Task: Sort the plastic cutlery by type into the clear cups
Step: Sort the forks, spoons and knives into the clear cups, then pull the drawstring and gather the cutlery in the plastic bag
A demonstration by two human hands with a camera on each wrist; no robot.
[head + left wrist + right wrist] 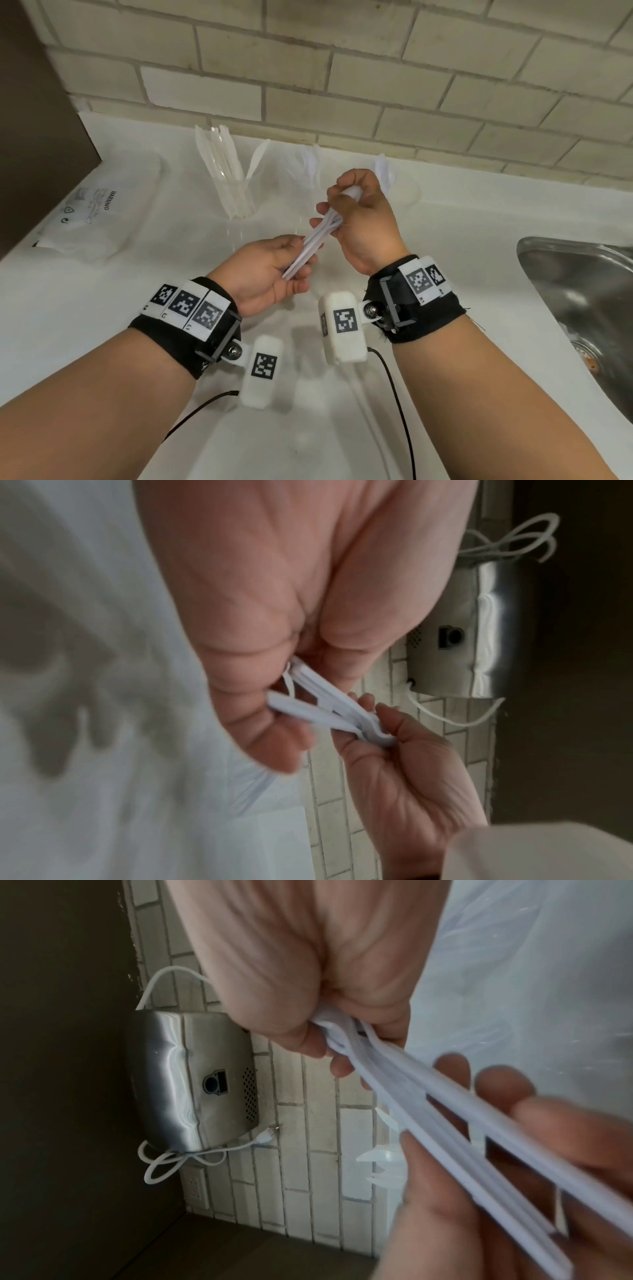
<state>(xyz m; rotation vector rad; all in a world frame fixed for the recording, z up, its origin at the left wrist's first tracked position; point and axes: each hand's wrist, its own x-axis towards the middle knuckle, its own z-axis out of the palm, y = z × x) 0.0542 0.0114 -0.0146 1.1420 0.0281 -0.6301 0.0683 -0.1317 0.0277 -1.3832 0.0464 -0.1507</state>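
Bundle of white plastic cutlery (313, 241) held above countertop (137, 308), gripped at both ends. Handle ends clamped by left hand (270, 274) at 7 o'clock; head ends enclosed by curled fingers of right hand (363, 219) at 1 o'clock. Piece type hidden by fingers.

Three clear cups set along wall at 12 o'clock: knife cup (233, 192), middle cup (303, 171), right cup (394, 181) partly hidden behind right hand.

Step judged: separating one piece from bundle.

Next move judged: single piece to be isolated, type identified, matching cup selected.
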